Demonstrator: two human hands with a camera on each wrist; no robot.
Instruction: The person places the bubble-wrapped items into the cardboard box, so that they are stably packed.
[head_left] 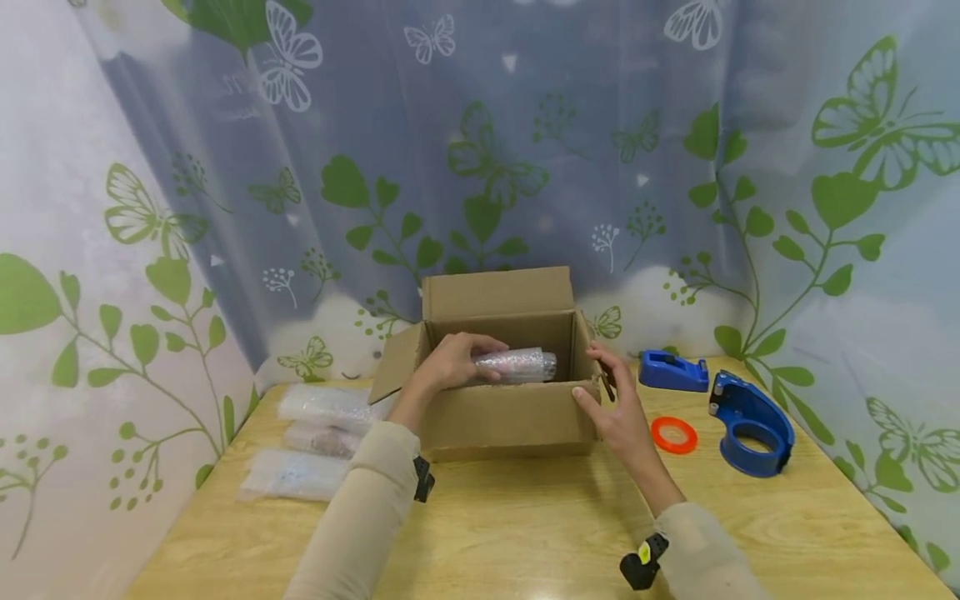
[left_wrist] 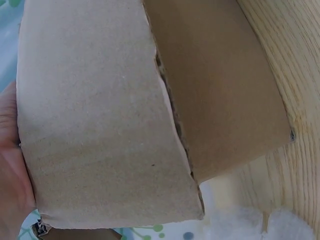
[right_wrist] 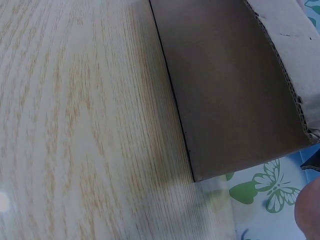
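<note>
A cardboard box point(head_left: 510, 421) stands on the table with its flaps spread apart. My left hand point(head_left: 454, 362) reaches over its front left edge and grips a bubble-wrapped roll point(head_left: 517, 365) at the mouth of the box. The contents of the wrap are hard to make out. At the box's right side, my right hand point(head_left: 618, 410) holds the edge, thumb in front and fingers by the side flap. The left wrist view shows the front flap point(left_wrist: 100, 115) beside part of the left hand point(left_wrist: 11, 175). Only a bit of the right hand point(right_wrist: 309, 210) enters the right wrist view.
Several bubble-wrapped packages point(head_left: 300, 475) lie left of the box. Right of it are a small blue tape dispenser point(head_left: 673, 372), an orange-red ring point(head_left: 674, 435) and a larger blue tape dispenser point(head_left: 757, 425). A patterned curtain point(head_left: 525, 125) hangs behind the wooden table point(head_left: 510, 533).
</note>
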